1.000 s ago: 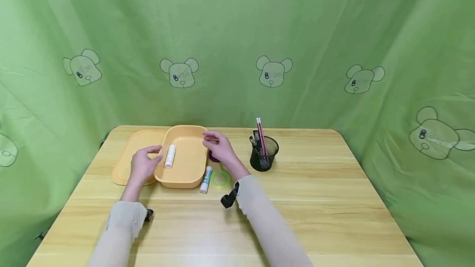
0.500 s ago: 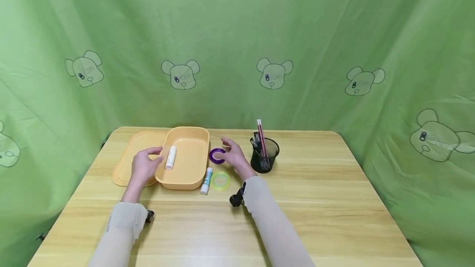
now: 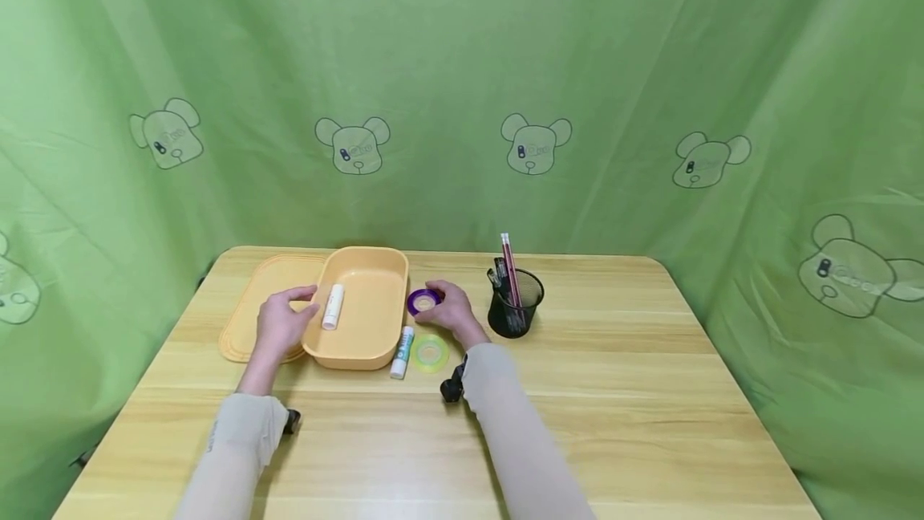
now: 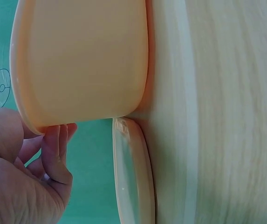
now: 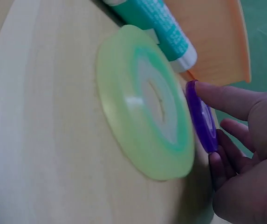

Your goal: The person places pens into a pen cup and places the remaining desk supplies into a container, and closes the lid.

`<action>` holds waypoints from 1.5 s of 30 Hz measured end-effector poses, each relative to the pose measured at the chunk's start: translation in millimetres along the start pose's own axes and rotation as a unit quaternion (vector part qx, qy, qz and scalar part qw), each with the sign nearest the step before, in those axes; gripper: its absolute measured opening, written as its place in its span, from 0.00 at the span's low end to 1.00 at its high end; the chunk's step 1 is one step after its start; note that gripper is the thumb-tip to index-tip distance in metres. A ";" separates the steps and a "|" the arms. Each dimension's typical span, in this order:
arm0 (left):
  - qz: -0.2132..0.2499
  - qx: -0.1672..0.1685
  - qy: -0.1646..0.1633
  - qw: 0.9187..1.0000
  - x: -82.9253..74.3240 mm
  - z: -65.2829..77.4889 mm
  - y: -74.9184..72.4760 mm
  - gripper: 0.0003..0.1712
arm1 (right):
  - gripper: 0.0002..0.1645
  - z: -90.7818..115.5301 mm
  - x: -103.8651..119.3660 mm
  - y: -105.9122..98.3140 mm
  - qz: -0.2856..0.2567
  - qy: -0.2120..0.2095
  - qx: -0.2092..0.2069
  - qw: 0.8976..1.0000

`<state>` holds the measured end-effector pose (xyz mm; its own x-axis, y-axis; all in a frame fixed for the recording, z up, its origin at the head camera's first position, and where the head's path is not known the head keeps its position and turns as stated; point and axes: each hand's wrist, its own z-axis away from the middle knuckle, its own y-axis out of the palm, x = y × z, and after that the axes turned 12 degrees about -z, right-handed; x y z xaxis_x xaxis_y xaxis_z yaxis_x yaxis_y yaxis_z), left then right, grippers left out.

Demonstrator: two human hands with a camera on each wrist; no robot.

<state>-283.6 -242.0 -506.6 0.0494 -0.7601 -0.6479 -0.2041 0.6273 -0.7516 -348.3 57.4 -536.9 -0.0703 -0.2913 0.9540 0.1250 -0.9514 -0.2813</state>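
A shallow orange plastic box [image 3: 364,319] stands near the table's back left with a white glue stick [image 3: 333,306] inside it. My left hand [image 3: 281,318] holds the box's left rim; in the left wrist view its fingers [image 4: 54,156] are bent against the wall under the rim. My right hand [image 3: 453,310] is on a purple roll of tape [image 3: 414,303] to the right of the box. In the right wrist view, thumb and fingertips pinch the roll's edge from opposite sides. A green-and-white glue stick [image 3: 402,352] and a yellow-green roll of tape [image 3: 430,353] lie nearer me.
The orange lid [image 3: 249,319] lies flat, partly under the box's left side. A black mesh pen holder [image 3: 511,318] with pencils and pens stands to the right of my right hand. A green curtain [image 3: 447,207] hangs behind the wooden table [image 3: 613,383].
My right hand has left the box's right rim, moved right, then come down onto the purple tape roll and taken hold of it. My left hand has stayed at the box's left rim.
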 end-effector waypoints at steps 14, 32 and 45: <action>0.004 0.000 0.009 1.000 2.3 -1.9 1.2 0.20 | 0.42 -0.6 0.2 5.6 0.120 -0.040 -0.059 0.990; 0.000 -0.002 0.006 1.000 -1.3 -1.0 -1.2 0.20 | 0.40 -1.3 7.7 2.0 -0.039 0.042 -0.101 0.993; 0.006 0.000 0.008 1.000 -1.1 -0.2 -1.3 0.20 | 0.41 2.0 21.1 8.2 -0.150 0.034 -0.122 0.981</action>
<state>-283.5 -241.9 -504.9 0.0320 -0.7556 -0.6542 -0.2049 0.6357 -0.7443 -346.8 43.6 -518.8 -0.1340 0.0081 0.9910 -0.1509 -0.9885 -0.0123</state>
